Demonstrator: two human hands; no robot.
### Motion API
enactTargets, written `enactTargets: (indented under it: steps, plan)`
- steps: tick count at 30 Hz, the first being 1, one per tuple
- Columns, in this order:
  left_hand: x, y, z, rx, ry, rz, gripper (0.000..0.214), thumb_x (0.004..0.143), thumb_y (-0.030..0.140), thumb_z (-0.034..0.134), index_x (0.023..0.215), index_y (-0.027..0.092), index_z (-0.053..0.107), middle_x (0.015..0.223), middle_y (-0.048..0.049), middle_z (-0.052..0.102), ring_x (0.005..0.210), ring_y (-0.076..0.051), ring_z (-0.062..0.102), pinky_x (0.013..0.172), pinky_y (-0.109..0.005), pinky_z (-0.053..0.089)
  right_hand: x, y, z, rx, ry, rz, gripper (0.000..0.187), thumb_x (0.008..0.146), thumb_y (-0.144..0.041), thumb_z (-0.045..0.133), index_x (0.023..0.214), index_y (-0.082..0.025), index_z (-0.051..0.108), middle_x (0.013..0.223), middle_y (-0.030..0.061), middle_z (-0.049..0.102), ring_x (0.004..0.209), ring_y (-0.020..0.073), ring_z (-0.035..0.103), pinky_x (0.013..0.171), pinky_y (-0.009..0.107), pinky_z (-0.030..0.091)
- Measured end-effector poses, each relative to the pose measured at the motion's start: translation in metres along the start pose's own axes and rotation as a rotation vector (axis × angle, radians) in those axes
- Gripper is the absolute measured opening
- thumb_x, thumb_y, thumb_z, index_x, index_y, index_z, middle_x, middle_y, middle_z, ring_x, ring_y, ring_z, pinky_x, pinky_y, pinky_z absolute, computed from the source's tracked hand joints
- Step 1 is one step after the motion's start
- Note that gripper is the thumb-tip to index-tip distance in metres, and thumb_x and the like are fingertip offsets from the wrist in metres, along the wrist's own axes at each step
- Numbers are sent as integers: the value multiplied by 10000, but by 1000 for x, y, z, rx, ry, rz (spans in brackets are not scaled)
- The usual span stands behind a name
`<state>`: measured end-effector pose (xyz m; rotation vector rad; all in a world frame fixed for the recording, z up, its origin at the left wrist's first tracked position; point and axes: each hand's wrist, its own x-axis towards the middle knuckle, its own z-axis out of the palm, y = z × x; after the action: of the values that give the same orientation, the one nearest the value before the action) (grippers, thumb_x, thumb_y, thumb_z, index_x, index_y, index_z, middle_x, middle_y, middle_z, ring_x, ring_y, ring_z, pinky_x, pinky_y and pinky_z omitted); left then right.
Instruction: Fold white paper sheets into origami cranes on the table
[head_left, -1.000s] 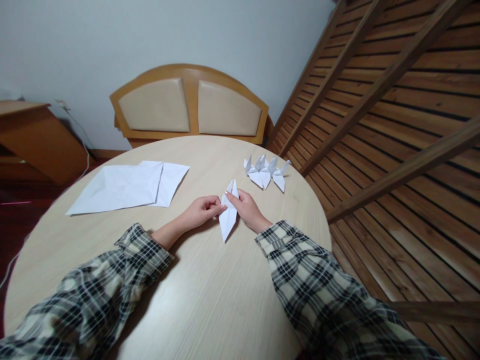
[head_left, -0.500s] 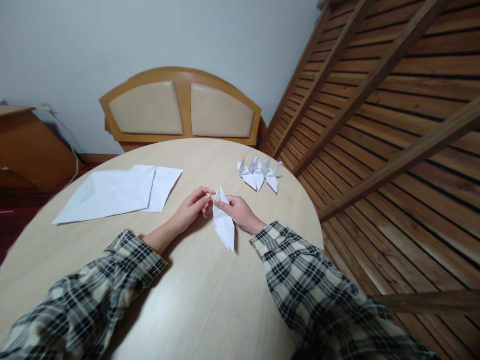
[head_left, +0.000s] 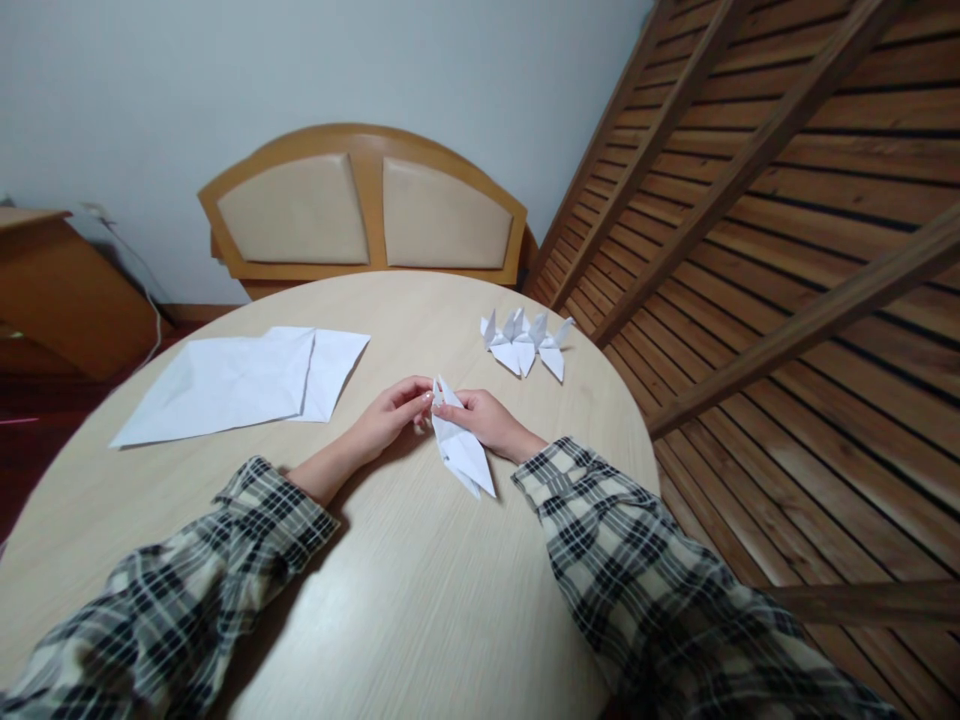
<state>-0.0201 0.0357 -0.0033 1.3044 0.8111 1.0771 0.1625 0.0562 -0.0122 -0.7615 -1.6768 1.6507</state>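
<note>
A folded white paper piece [head_left: 463, 452], long and pointed like an unfinished origami crane, is held between my two hands above the round table. My right hand [head_left: 486, 420] grips it from the right, with the thumb lying across its upper part. From the left, my left hand [head_left: 403, 408] pinches its upper left edge near the narrow points. The lower end splits into two tips that slant toward the lower right. Most fingers of both hands are hidden behind the paper or curled out of sight.
Several white paper cranes [head_left: 525, 345] stand in a row toward the right back of the table [head_left: 405, 600]. Flat white paper sheets [head_left: 217, 385] overlap at the left. Beyond the table are a padded headboard [head_left: 367, 200] and, rightward, a slatted wooden panel [head_left: 787, 300].
The lower end of the folded paper has swung to the right and its two tips have spread apart. The left fingers have closed in on its upper edge. The view has shifted slightly.
</note>
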Motion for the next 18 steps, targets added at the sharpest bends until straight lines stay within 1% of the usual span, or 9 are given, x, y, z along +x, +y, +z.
enactTargets:
  steps: [5, 10, 18]
  plan:
    - [0, -1, -1, -25, -18, 8, 183, 858, 330, 671, 956, 177, 651, 719, 14, 525, 599, -92, 439, 551, -231, 355, 1, -2, 1, 14, -3, 22, 432, 797, -524, 691, 910, -110, 737, 823, 63, 687, 621, 100, 514, 566, 236, 350]
    - [0, 0, -2, -13, -41, 28, 181, 847, 301, 681, 978, 178, 662, 751, 4, 556, 622, -99, 462, 578, -242, 378, 2, -2, 1, 18, -18, 28, 429, 798, -512, 694, 947, -112, 736, 849, 64, 691, 643, 103, 525, 578, 238, 352]
    - [0, 5, -1, 22, -19, 39, 172, 802, 258, 692, 947, 167, 673, 751, 4, 579, 626, -102, 478, 597, -254, 393, 1, 0, -1, -39, 10, 35, 468, 799, -540, 686, 958, -102, 726, 758, 25, 629, 586, 81, 434, 542, 236, 290]
